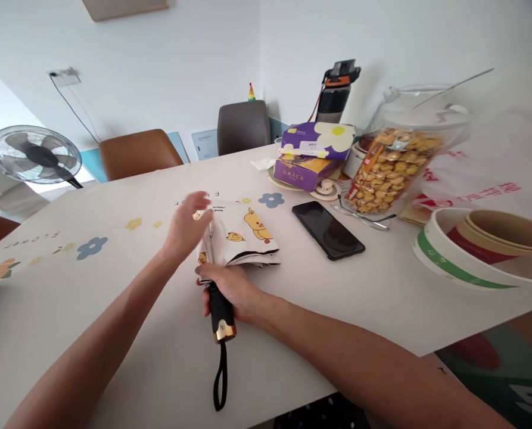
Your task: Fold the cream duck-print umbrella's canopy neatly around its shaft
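Observation:
A folded umbrella (pixel 241 235) with white fabric and yellow duck prints lies on the table (pixel 114 310). Its black handle (pixel 221 316) has a gold end and a black wrist strap that points toward the near edge. My right hand (pixel 234 286) is wrapped round the top of the handle. My left hand (pixel 187 226) hovers over the left side of the fabric, fingers apart and blurred by motion, holding nothing.
A black phone (pixel 328 229) lies right of the umbrella. Behind it stand purple boxes (pixel 313 158), a clear jar of snacks (pixel 400 161), a dark bottle (pixel 335 92) and stacked paper bowls (pixel 484 250). Two chairs (pixel 138 152) and a fan (pixel 36 155) stand beyond the table.

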Available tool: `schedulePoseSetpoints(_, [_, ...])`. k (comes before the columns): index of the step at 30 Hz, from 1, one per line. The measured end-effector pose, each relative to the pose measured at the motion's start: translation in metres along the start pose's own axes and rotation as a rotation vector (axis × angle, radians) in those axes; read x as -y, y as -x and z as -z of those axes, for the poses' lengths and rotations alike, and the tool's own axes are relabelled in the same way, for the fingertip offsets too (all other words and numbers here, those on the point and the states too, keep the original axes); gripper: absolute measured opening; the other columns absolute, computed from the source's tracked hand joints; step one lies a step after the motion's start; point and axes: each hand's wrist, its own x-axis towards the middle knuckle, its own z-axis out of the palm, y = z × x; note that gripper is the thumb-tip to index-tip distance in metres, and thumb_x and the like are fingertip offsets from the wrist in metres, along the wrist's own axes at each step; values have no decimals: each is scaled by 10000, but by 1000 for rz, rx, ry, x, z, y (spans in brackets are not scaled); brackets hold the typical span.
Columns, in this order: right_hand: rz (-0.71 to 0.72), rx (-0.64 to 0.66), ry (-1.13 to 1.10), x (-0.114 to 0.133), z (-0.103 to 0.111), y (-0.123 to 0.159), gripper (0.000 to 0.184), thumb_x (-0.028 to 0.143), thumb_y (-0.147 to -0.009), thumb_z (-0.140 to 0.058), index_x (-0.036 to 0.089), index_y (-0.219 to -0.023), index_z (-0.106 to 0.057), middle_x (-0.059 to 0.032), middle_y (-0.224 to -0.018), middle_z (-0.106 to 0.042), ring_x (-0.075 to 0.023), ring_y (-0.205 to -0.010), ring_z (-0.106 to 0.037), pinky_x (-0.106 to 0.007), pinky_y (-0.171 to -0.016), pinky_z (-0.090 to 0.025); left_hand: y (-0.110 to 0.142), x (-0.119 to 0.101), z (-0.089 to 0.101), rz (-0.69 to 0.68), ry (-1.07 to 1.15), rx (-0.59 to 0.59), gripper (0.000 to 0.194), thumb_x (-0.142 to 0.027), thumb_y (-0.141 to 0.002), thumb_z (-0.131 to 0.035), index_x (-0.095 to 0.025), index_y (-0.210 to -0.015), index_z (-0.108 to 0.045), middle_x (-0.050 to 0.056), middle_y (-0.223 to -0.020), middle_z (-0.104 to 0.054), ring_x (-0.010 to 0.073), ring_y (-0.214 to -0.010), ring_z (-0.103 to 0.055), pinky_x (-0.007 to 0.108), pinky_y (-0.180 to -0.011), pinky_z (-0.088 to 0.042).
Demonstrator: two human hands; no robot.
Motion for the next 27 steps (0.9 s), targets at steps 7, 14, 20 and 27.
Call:
schedulePoseSetpoints(7, [-10,19,12,3,3,0,88,188,-739,-549,134,-708,-488,8,-492,-495,-134,-343,-518,-254,-341,-444,-11,-49,-67,-576,-524,863,378,-77,-657,-445,-232,-949,-629,47,-940,-634,226,-937,-522,299,-745,-393])
schedulePoseSetpoints(14, [7,42,-67,2,3,-2,113,200,-736,-578,131,-717,-490,6,-584,-498,-102,-367,-495,-260,-317,-463,-21,-50,-63,-468,-540,685,267,-159,-742,-426,-235,-781,-679,42,-859,-638,207,-831,-554,294,-703,-391])
schedulePoseSetpoints(20, [48,43,-83,0,4,-4,131,208,-735,-593,124,-768,-497,-5,-656,-517,-92,-402,-491,-270,-319,-483,-9,-52,-16,-369,-211,206,288,-184,-787,-411,-274,-889,-665,-22,-969,-648,177,-906,-566,290,-780,-424])
schedulePoseSetpoints(27, [23,52,-74,4,5,-1,165,224,-702,-642,144,-775,-517,9,-662,-505,-66,-397,-451,-220,-312,-432,43,-4,72,-78,35,-253,310,-39,-667,-408,-214,-890,-532,-29,-942,-592,107,-616,-549,270,-513,-494])
